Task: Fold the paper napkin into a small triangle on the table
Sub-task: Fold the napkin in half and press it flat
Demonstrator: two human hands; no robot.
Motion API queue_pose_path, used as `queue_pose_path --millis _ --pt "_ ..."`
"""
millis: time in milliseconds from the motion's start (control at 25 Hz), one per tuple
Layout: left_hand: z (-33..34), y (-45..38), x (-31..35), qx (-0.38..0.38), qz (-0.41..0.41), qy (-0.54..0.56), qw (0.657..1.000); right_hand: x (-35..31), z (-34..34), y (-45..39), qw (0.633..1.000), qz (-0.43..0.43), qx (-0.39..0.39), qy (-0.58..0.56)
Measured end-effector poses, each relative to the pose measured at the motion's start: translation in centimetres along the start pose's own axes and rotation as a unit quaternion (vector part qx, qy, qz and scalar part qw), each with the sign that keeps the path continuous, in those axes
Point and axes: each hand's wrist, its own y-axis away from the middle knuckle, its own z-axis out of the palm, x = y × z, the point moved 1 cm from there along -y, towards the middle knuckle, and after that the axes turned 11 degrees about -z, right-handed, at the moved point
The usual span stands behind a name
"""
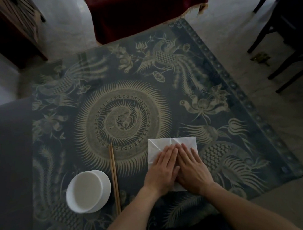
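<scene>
Table [124, 80], hands [177, 170] hiding napkin [156, 146]

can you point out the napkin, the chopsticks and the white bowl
napkin [171, 143]: head view, on the bare creased part beyond the fingertips
chopsticks [114, 177]: head view, on the middle of the pair
white bowl [86, 191]: head view, on its pale inside

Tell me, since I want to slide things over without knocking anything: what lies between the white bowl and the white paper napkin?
In the head view, a pair of wooden chopsticks lies between the white bowl and the white paper napkin.
</scene>
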Motion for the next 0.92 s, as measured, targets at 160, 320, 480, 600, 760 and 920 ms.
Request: queue_pose_path --millis 160,320,480,600,760,920 --pt "0.5 0.0 -1.6 -0.023 -0.001 -0.045 0.999 0.6 0.8 0.1 1.0 0.012 0.007 -0.011" --pt "0.1 1.1 -4.3 -0.035 -0.073 -0.057 0.995 3.0 1.3 2.2 0.997 0.066 0.023 -0.015" --pt "-0.1 1.9 -5.8 -0.041 -0.097 -0.065 0.992 5.1 1.4 3.6 0.997 0.074 0.009 0.008" --pt "-0.6 1.9 -5.6 -0.033 -0.099 -0.059 0.993 4.8 1.0 3.4 0.997 0.07 0.029 0.006" --pt "-1.4 -0.5 -3.5 -0.029 -0.072 -0.032 0.996 3.0 -0.5 0.4 0.993 0.058 0.097 -0.035" --pt "-1.1 -3.1 -1.6 -0.044 -0.063 -0.028 0.997 1.7 -0.7 -3.2 0.996 0.055 0.064 -0.039"
